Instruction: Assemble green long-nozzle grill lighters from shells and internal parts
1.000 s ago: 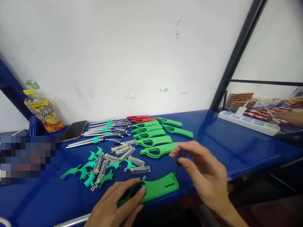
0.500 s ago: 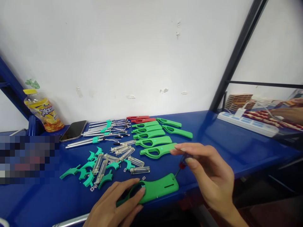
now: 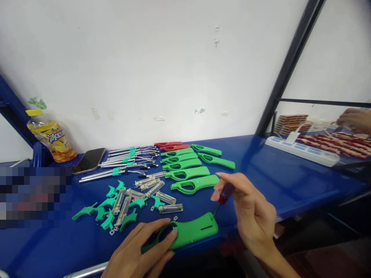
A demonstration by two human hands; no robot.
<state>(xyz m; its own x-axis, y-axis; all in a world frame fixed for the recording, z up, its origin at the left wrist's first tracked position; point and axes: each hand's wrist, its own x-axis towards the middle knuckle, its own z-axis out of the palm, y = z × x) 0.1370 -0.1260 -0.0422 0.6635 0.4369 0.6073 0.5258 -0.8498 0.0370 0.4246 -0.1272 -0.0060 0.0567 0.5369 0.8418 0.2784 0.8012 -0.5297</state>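
Observation:
My left hand point(image 3: 142, 247) grips a green lighter casing point(image 3: 193, 233) by its looped end at the table's front edge. In my right hand point(image 3: 252, 212) is a small screwdriver point(image 3: 226, 193) with a dark red and purple handle, pinched between the fingers. Its thin shaft slants down, and the tip meets the casing's wide end, near a corner beside a dark slot. Behind the casing lie a row of green casings point(image 3: 199, 182) and red casings point(image 3: 174, 147). Clear fuel tanks point(image 3: 171, 208) and teal triggers point(image 3: 129, 219) are scattered to the left.
Metal rods with wires point(image 3: 104, 176), a phone point(image 3: 89, 160) and a yellow-labelled bottle point(image 3: 53, 137) stand or lie at the left. A power strip point(image 3: 303, 150) is at the right. Another person's hand point(image 3: 355, 119) shows at the far right.
My right hand's fingers have shifted around the screwdriver handle, and the wrist has turned and moved slightly left. The other person's hand has risen. My left hand and the casing have hardly moved.

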